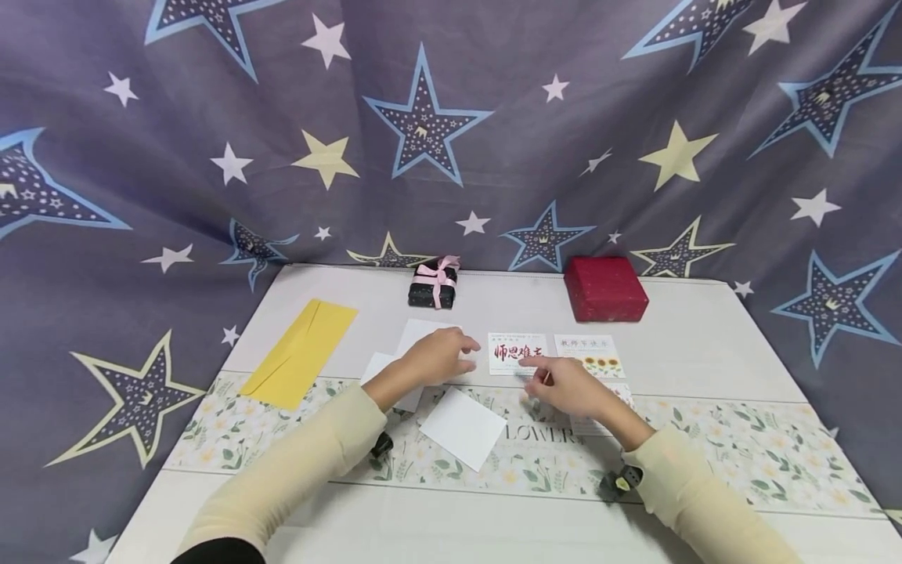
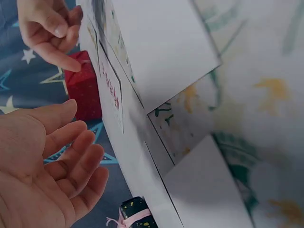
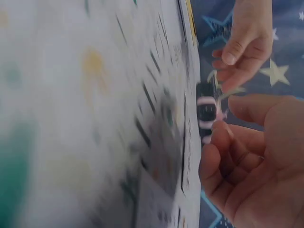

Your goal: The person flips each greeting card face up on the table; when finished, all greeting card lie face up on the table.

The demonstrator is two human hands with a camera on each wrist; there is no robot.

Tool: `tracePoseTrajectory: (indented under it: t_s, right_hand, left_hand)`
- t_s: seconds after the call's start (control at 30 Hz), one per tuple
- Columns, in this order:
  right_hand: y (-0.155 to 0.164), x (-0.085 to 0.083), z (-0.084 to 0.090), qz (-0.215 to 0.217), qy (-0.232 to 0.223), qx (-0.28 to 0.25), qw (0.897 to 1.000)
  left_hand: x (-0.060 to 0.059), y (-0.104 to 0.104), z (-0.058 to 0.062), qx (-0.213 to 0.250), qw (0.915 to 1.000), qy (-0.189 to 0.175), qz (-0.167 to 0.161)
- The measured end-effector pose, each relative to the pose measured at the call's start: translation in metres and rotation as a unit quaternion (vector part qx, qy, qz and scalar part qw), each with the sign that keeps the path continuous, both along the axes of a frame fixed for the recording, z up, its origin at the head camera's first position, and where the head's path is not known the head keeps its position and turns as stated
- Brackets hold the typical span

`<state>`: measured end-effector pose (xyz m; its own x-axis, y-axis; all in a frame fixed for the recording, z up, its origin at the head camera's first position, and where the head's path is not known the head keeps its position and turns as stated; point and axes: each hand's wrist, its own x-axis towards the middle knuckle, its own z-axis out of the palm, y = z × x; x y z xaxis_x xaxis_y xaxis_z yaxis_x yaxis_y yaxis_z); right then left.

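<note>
Two gift boxes – black (image 1: 433, 287), red (image 1: 605, 288); one yellow envelope (image 1: 299, 353); three blank white cards (image 1: 463, 428); two printed cards (image 1: 517, 352).

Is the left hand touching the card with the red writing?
Apart. In the head view the left hand stops short of the red-lettered card, with bare table showing between fingertips and card edge. The left wrist view shows open fingers holding nothing.

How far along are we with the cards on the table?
Done: several cards are laid out, including the red-lettered card and the sunflower card. In hand: nothing; the left hand and right hand hover open beside the red-lettered card. Left: the yellow envelope and both gift boxes sit untouched.
</note>
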<state>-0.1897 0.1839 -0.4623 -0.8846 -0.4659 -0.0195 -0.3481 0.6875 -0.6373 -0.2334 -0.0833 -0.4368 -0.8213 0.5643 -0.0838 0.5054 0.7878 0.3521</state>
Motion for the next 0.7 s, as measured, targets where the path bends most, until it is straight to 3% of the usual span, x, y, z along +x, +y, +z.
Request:
tracePoseTrajectory:
  t_s: [0.17,0.43,0.7]
  right_hand:
    - [-0.015,0.013,-0.005,0.031,-0.021,-0.002,0.999]
    - [-0.024,0.029,-0.015,0.049,-0.047,0.008,0.998]
    - [-0.03,0.039,-0.014,0.082,-0.027,0.028,0.996]
  left_hand:
    - [0.021,-0.02,0.0,-0.005,1.0,0.004,-0.003]
    - [0.054,-0.047,-0.012,-0.025,0.9996,0.014,0.0]
    - [0.07,-0.056,-0.02,-0.052,0.9983,0.021,-0.017]
